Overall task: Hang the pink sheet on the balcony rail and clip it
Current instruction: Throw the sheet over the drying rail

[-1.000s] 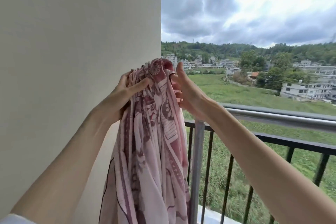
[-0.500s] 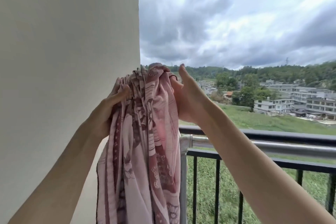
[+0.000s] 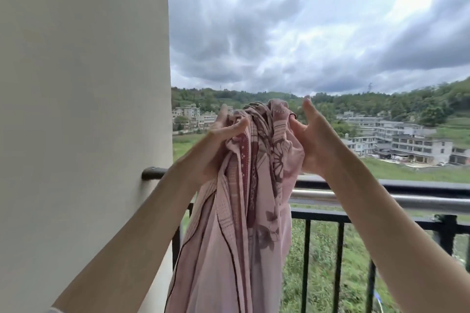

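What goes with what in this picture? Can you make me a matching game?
Things:
1. pink sheet
2. balcony rail
3. sky
4. wall

Matches:
A. cloudy and grey
B. plain and cream, on the left
C. bunched up, held by the left hand and right hand
D. shiny metal, with nothing draped over it

Pairs: 1-C, 2-D, 3-A, 4-B

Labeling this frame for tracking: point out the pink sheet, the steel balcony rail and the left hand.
pink sheet point(image 3: 244, 223): head view, hanging folds below the bunched top.
steel balcony rail point(image 3: 412, 201): head view, bare silver tube right of the right forearm.
left hand point(image 3: 211, 152): head view, back of the hand, thumb gripping the sheet.
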Demonstrator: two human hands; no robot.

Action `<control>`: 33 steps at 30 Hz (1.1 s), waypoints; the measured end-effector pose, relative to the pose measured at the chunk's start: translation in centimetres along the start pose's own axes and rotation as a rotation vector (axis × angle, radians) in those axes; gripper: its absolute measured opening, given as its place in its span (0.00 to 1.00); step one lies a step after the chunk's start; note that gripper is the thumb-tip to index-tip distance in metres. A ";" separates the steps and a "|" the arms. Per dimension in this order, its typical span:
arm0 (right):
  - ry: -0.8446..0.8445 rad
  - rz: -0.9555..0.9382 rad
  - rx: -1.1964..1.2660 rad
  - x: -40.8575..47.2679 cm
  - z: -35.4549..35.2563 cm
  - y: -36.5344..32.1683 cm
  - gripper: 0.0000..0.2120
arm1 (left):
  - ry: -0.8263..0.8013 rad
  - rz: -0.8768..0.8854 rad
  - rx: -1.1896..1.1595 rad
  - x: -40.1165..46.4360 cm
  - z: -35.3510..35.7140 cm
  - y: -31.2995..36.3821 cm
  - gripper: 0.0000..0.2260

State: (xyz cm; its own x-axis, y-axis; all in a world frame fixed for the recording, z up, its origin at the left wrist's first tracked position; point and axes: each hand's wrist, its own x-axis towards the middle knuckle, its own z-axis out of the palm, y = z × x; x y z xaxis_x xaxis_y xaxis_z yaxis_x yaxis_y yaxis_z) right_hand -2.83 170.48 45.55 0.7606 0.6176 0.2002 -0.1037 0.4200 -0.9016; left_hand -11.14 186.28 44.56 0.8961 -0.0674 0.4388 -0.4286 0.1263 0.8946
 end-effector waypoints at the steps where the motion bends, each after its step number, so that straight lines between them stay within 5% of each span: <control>1: 0.040 -0.036 -0.020 -0.7 -0.6 -0.8 0.29 | -0.028 0.013 -0.001 0.6 1.0 -0.2 0.52; 4: 0.083 -0.042 -0.093 -2.2 -3.0 -1.9 0.29 | -0.038 -0.018 0.192 1.9 3.6 -1.2 0.44; 9: 0.125 0.141 -0.329 -4.2 -5.5 0.8 0.17 | -0.140 -0.048 1.107 2.0 3.6 -4.6 0.34; 12: 0.139 0.143 -0.306 -4.4 -6.0 1.6 0.15 | -0.110 -0.127 1.079 1.6 2.2 -6.2 0.37; 20: 0.274 -0.160 -0.229 -4.5 -7.0 -1.2 0.12 | 0.102 0.165 0.601 2.2 6.3 -5.4 0.34; 22: 0.238 -0.209 -0.236 -5.5 -7.0 -2.2 0.10 | 0.102 0.199 0.648 2.8 7.1 -5.3 0.31; 26: 0.287 -0.234 -0.558 -9.0 -8.0 0.7 0.10 | -0.025 0.150 1.110 1.5 7.6 -7.7 0.22; 29: 0.340 -0.361 -0.445 -11.9 -9.6 4.6 0.07 | 0.083 0.233 1.154 -0.6 7.4 -10.2 0.19; 33: 0.325 -0.325 -0.466 -12.9 -11.2 7.5 0.26 | 0.259 0.398 1.024 -2.2 8.4 -11.6 0.18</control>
State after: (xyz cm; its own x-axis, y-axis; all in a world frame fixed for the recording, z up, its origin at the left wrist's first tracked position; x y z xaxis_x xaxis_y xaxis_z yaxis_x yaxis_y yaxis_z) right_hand -6.26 158.22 31.90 0.8689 0.2445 0.4303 0.3974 0.1736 -0.9011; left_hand -9.06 176.63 33.91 0.6208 0.0190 0.7838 -0.4751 -0.7861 0.3953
